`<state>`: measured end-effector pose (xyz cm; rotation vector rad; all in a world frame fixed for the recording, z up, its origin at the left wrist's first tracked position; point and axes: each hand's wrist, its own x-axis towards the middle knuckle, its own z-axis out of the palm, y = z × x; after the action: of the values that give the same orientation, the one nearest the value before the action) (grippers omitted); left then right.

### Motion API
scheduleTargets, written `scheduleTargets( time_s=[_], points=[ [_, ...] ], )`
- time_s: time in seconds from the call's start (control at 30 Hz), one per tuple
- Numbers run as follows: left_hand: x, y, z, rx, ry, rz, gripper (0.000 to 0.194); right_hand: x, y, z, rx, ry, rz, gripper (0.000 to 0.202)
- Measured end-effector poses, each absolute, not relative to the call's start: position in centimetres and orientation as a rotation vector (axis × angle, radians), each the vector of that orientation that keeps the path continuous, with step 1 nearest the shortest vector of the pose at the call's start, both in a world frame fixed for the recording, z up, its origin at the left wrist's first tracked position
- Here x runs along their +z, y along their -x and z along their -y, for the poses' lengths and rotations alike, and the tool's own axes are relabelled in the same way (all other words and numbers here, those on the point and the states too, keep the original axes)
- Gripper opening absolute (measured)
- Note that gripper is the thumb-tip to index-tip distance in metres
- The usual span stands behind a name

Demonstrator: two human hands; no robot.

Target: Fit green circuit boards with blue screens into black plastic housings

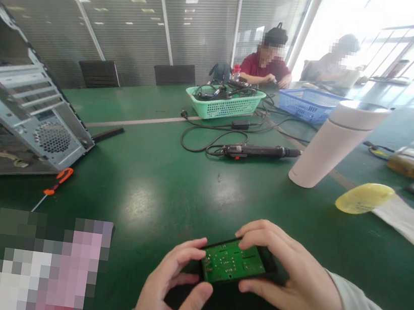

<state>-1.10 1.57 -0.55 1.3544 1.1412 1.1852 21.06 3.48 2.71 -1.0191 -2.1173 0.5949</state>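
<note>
A green circuit board [228, 264] sits in a shallow black housing, its soldered side facing up, low in the middle of the head view. My left hand [174, 288] grips the housing's left end, with the thumb at the near corner and fingers at the far side. At the right end, my right hand [290, 278] holds the same piece between its thumb and fingers. One right fingertip rests at the board's far edge. Both hands are just above the green table [172, 186]. The underside of the housing is hidden.
An open computer case [50, 129] stands left, near an orange-handled screwdriver [59, 181]. Ahead lie a corded electric screwdriver [256, 152], a green basket [224, 107] of cables and a blue basket [308, 105]. A white tumbler [335, 146] stands right. Two people sit farther back.
</note>
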Motion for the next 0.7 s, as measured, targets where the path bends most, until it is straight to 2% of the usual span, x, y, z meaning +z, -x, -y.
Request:
scheduleTargets(
  time_s=[0.13,0.27,0.7],
  points=[
    [-0.5,0.97,-1.57,1.186,-1.427,-1.193,0.017,2.71,-21.04,-3.39,0.635,1.023,2.087,0.023],
    [-0.57,0.93,-1.68,1.176,-1.469,-1.205,0.026,2.5,-21.0,-3.46,0.625,0.965,2.066,0.024],
    [-0.45,1.33,-1.62,1.227,-1.546,-1.094,0.022,2.64,-21.1,-3.3,0.674,0.934,2.137,0.022]
  ],
)
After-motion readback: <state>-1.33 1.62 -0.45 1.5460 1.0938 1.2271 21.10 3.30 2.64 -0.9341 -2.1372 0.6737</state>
